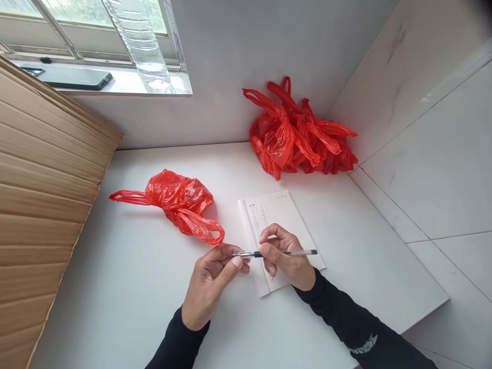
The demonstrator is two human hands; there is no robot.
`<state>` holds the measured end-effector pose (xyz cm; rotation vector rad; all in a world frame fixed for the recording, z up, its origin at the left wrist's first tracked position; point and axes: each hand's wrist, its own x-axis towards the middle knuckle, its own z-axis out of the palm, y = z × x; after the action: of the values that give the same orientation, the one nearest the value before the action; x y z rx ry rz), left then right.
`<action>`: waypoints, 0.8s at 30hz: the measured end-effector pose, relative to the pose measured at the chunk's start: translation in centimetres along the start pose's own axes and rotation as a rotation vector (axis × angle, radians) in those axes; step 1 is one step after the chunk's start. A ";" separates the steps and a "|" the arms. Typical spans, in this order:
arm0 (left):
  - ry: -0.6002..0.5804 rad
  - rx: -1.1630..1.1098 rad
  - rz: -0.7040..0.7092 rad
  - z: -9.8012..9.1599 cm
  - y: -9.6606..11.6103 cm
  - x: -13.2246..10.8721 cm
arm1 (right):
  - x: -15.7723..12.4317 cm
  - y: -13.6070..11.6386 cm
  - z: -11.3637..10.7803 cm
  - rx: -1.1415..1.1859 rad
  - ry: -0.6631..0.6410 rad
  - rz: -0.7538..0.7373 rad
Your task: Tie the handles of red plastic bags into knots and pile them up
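So the pen (253, 254) sits pretty much level, left to right, right over the open booklet (277, 210), with the left hand (207, 287) pinching its left end and the right hand (290, 264) clamped around mid-barrel, neither hand nearer.

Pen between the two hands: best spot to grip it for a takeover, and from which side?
Probably the clear barrel near its dark end, coming from the right. The pen lies roughly level across the view, and that slim, straight stretch sticks out bare past the right hand's fingers; the left hand is at the opposite end.
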<state>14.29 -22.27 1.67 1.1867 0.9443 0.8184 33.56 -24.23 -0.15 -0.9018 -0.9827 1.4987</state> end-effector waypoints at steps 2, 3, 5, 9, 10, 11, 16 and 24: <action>-0.010 0.052 0.002 0.1 0.1 -0.1 | 0.2 0.1 -0.2 0.024 0.009 -0.028; -0.012 0.083 0.005 0.2 0.1 -0.1 | 0.3 0.1 -0.3 0.040 0.008 -0.045; -0.014 0.146 0.015 0.4 0.2 -0.3 | 0.4 0.2 -0.3 0.069 0.011 -0.071; -0.045 0.257 0.052 0.6 0.3 -0.4 | 0.5 0.1 -0.3 0.051 0.071 -0.077; -0.073 0.288 0.068 0.7 0.3 -0.5 | 0.5 0.1 -0.4 0.045 0.078 -0.068; -0.107 0.318 0.087 0.7 0.4 -0.5 | 0.5 0.1 -0.5 0.041 0.077 -0.054; -0.244 0.370 0.205 0.9 0.2 -0.6 | 0.5 0.6 -0.6 0.014 0.039 0.010; -0.273 0.418 0.260 0.7 -0.3 -0.5 | 0.2 0.5 -0.5 -0.073 -0.022 -0.002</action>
<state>14.74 -23.05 1.52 1.7643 0.7626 0.6541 33.79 -24.01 -0.76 -0.9381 -1.0602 1.4822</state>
